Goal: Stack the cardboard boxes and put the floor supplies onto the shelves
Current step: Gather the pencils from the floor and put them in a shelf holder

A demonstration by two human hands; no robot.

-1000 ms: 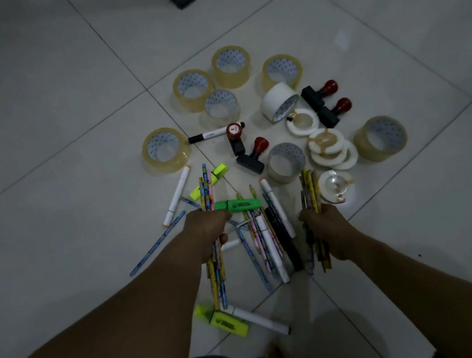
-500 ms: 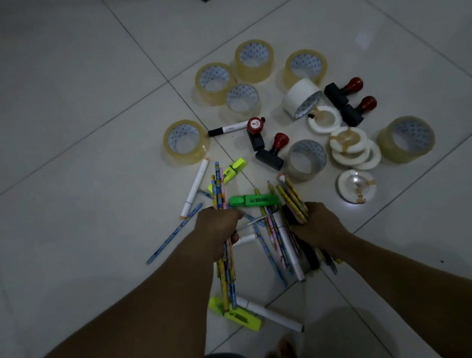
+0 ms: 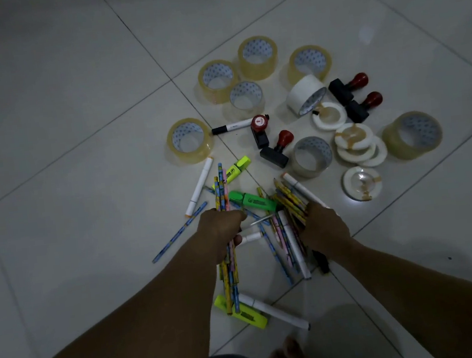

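The left hand (image 3: 223,229) is closed tight around a bunch of pencils (image 3: 221,186). They stick out past the fingers and also hang down toward the person. The right hand (image 3: 324,227) grips a second bunch of pencils (image 3: 288,200), and these fan out up and to the left.

Between the two hands a green highlighter (image 3: 253,201) lies on the floor (image 3: 61,125). Some loose pencils and a long white marker (image 3: 292,240) lie there too, close to the right hand. Just past the left hand is a yellow highlighter (image 3: 235,170), with a white pen (image 3: 199,187) next to it. To the left of the left hand lies one blue pencil (image 3: 179,234). Nearer the person, under the left arm, are another yellow one (image 3: 244,314) and a second white marker (image 3: 276,313).

Farther out, past both hands, sit many tape rolls (image 3: 259,68) (most are clear and one is white). Black stamps (image 3: 275,156) with red knobs lie among them. Flat white rings (image 3: 354,143) lie past the right hand. A bare foot (image 3: 287,355) shows at the bottom.
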